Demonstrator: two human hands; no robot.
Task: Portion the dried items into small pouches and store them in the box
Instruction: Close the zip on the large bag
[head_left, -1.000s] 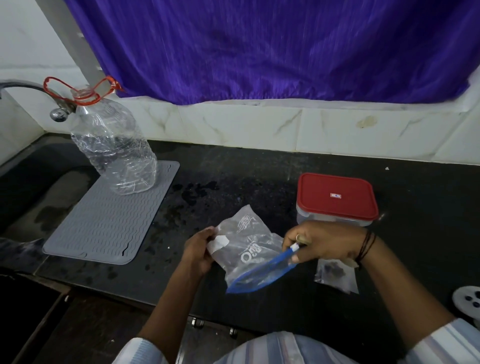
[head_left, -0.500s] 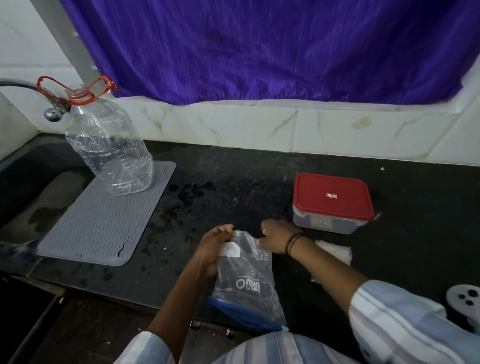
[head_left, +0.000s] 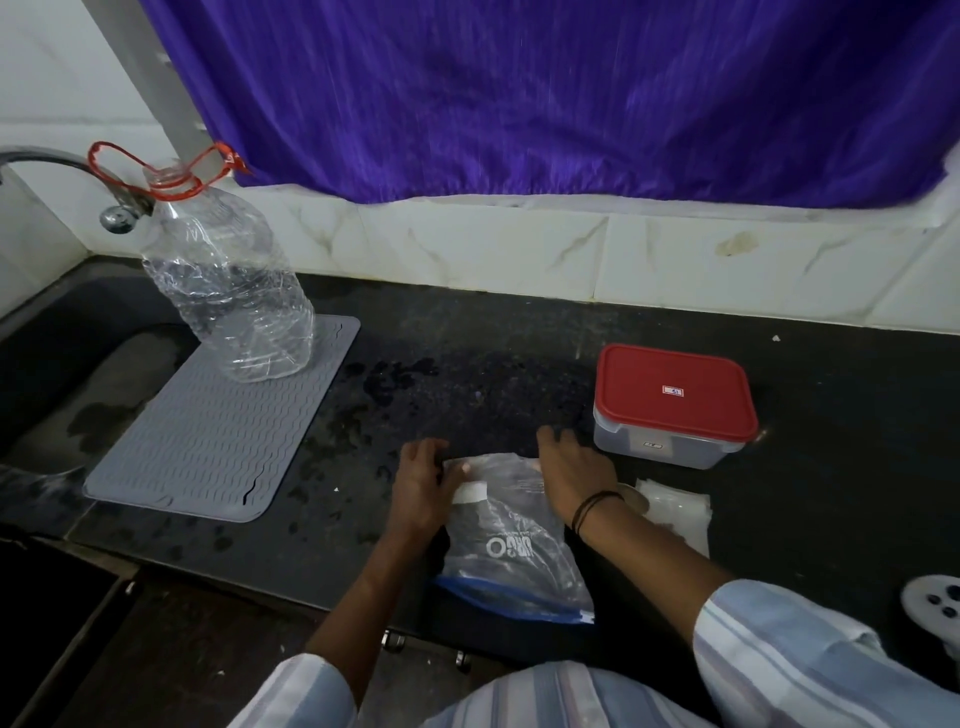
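Between the two hands, on the dark table (head_left: 493, 332), lies the clear zip bag (head_left: 511, 545), flat, with its blue zip strip at the near edge and hanging slightly over the table's lip; the left hand (head_left: 421, 488) holds the bag's far left corner, thumb on top by a white label, while the right hand (head_left: 571, 473) presses on the far right corner with fingers spread and fairly straight, so the hands stand apart with the bag stretched between them. I judge the bag thin, soft and light, likely slippery on the polished stone and apt to crumple or slide rather than stay put; the zip strip is its stiffest part and looks the best place to take hold, or else a pinch at the corners; what it holds I cannot tell. Just beyond the right hand sits the box (head_left: 675, 410), its red lid closed, so that lid must come off before anything goes in. Under and outside the right forearm lie small clear pouches (head_left: 675, 512), thin and likely to cling together. Well off beyond the left hand a large plastic bottle (head_left: 234, 291) stands on a grey ribbed mat (head_left: 218, 441) beside the sink, with a tap (head_left: 67, 166) behind it; none of these blocks the path from bag to box.
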